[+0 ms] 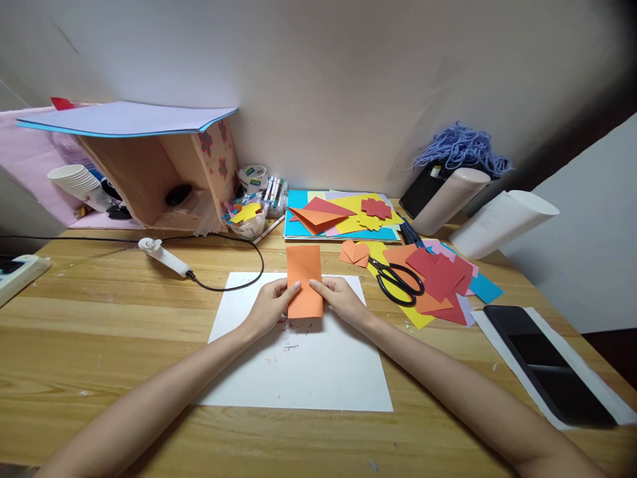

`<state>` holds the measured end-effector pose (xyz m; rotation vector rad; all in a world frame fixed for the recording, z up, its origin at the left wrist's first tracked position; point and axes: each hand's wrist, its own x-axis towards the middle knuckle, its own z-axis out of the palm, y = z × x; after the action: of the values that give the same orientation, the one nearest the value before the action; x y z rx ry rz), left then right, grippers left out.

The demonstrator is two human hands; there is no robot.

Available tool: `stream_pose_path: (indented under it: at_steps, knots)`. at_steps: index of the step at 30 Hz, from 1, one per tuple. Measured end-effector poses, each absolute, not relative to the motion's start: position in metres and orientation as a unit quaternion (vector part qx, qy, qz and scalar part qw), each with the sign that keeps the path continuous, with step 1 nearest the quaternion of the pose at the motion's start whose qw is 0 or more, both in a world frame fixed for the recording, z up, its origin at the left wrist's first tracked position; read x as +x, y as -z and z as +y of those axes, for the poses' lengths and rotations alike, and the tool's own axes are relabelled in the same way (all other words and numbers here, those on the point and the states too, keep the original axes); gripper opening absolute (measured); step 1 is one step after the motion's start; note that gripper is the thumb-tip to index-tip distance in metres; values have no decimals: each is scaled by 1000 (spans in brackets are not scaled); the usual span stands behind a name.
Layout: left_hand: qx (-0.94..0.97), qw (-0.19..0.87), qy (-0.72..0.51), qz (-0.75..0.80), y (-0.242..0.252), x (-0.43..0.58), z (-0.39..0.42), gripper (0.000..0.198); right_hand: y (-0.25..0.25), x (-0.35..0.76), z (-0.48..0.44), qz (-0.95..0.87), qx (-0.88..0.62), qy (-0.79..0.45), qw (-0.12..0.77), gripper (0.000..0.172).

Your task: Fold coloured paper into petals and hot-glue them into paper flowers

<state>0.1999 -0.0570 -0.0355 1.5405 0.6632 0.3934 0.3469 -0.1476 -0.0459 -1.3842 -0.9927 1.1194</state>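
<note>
1. Left hand [271, 307] pinches the lower left edge of the orange paper [304, 275], thumb on top and fingers curled beneath.
2. Right hand [341, 300] mirrors it on the lower right edge, closed on the paper in the same way.
3. That paper is a folded upright strip, resting on the white sheet [298, 378] at the middle of the worktop [99, 318].
4. Judging by the grip, a fold is being pressed or lined up. A clean crease calls for matched edges and steady thumb pressure.
5. Black scissors [398, 282] lie just to the right among coloured offcuts, and a glue gun [164, 257] lies to the left.
</note>
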Motion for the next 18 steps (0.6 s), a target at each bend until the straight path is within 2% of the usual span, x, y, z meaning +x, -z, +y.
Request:
stream_pose_path:
  at_steps: [6, 12, 18]
  knots:
    - [684, 647, -162, 294, 38, 200, -56, 37, 46, 345, -147, -397, -619, -410, 538, 43]
    - [666, 655, -168, 316, 37, 200, -59, 36, 41, 349, -147, -418, -547, -538, 487, 47]
    - [665, 647, -181, 327, 38, 200, -60, 35, 40, 350, -147, -417, -552, -538, 482, 46]
